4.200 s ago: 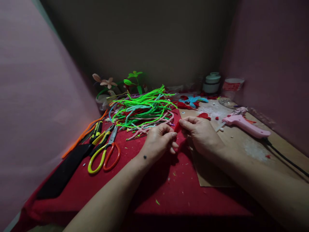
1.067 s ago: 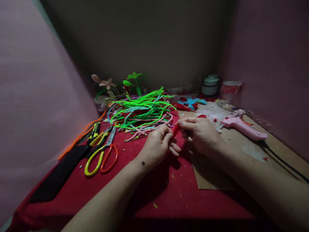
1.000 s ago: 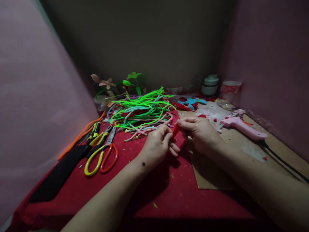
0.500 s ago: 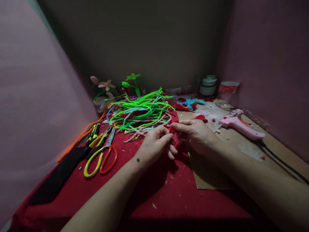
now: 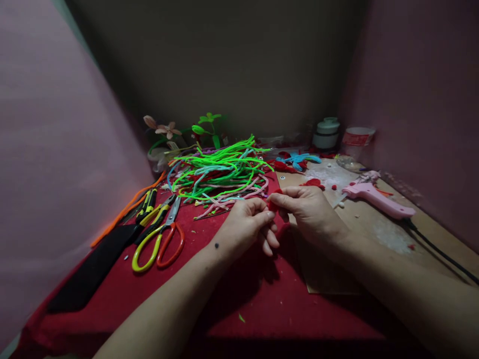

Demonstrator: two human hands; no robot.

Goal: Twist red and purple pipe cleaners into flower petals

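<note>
Pinching a small red fuzzy piece (image 5: 275, 200) at the near right edge of the stem heap (image 5: 220, 172), the left hand (image 5: 249, 224) has thumb and forefinger closed, its other fingers loosely curled. The right hand (image 5: 307, 208) grips the piece's other side between thumb and forefinger. Fingers hide most of its shape. Nearer than the heap and to its left lie scissors (image 5: 171, 224) with 1 yellow and 1 red handle. Right of the heap, a pink glue gun (image 5: 379, 200) rests on a board (image 5: 329, 279), partly covered by the right forearm; its cord leaves the frame. Beyond, right of the heap, a cup (image 5: 357, 142) bears a red label, its writing unreadable.
</note>
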